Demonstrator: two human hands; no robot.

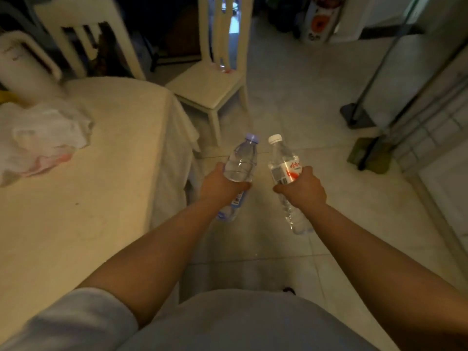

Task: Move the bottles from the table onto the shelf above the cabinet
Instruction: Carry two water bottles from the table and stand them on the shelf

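You have two bottles, one per hand, both held out over the pale tiled floor [291, 97] just right of the cream-clothed table [101, 173]. Your left hand [222, 184] grips the clear plastic bottle with the lilac cap [241, 160] around its middle; your right hand [302, 187] grips the clear plastic bottle with the white cap and red-and-white label [282, 163] the same way. Both tilt slightly away from you. Their lower halves are hidden behind your wrists (labels too blurred to read). Two cream wooden chairs [215, 82] stand beyond; a crumpled white plastic bag [43, 138] lies on the table.
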